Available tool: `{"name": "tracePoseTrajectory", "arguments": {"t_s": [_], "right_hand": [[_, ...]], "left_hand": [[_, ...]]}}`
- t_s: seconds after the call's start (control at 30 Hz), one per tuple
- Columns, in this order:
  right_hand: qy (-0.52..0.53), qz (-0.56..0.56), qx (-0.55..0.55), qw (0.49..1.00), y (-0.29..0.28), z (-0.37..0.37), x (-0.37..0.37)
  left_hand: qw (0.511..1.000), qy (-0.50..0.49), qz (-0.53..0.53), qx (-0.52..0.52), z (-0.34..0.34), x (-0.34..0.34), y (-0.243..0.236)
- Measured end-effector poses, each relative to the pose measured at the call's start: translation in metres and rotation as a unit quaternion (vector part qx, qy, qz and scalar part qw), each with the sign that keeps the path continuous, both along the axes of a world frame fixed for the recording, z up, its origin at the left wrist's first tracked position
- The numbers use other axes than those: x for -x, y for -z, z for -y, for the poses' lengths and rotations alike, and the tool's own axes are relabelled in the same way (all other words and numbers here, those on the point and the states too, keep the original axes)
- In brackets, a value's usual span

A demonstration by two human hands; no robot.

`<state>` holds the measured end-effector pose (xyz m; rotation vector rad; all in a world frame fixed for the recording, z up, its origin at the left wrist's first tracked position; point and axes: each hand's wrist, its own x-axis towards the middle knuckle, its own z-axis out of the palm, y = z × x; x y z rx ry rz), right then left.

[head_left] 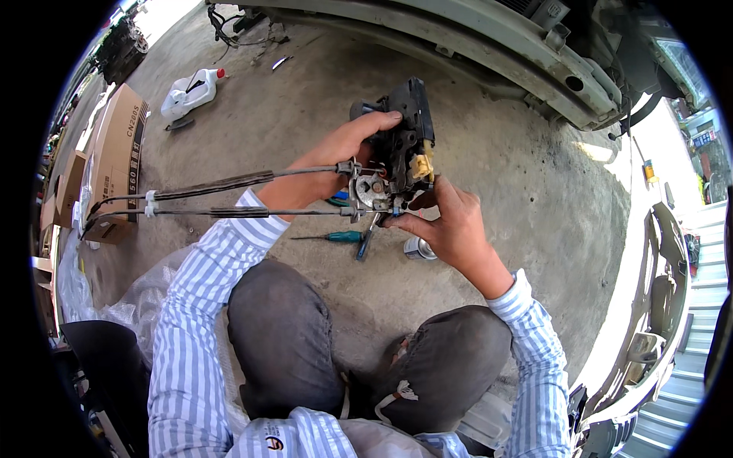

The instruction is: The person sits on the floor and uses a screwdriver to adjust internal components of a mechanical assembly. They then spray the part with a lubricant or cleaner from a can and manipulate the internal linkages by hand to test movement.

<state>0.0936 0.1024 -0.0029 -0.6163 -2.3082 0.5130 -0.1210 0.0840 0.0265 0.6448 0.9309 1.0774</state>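
white jug (pixel 191 91) | cardboard box (pixel 114 153) | green screwdriver (pixel 336 237) | metal can (pixel 419 248)

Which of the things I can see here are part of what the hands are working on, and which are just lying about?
In hand:
- door latch assembly, held by left hand and right hand
- its two cables, running off to the left

Lying about:
- green-handled screwdriver on the concrete
- small metal can
- white plastic jug
- cardboard box
- detached car door
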Motion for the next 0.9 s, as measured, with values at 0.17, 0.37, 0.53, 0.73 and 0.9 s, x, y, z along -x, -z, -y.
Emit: {"name": "tracePoseTrajectory", "arguments": {"t_s": [0.17, 0.37, 0.53, 0.73, 0.9], "right_hand": [[0.006, -0.039, 0.0, 0.999, 0.006, -0.001, 0.001], [0.023, -0.039, 0.033, 0.998, -0.011, 0.001, -0.001], [0.0, 0.019, -0.015, 1.0, -0.004, -0.004, 0.0], [-0.025, 0.024, 0.024, 0.999, 0.001, -0.003, -0.001], [-0.005, 0.043, 0.074, 0.996, 0.002, -0.004, -0.005]], "left_hand": [[1.0, 0.014, -0.009, 0.004, -0.004, 0.002, 0.006], [1.0, -0.019, 0.007, -0.009, -0.005, -0.01, 0.001], [1.0, -0.009, 0.013, -0.005, -0.007, 0.003, 0.01], [1.0, -0.001, 0.016, 0.0, -0.009, 0.013, 0.019], [1.0, -0.02, -0.001, 0.006, -0.007, 0.003, 0.017]]}}
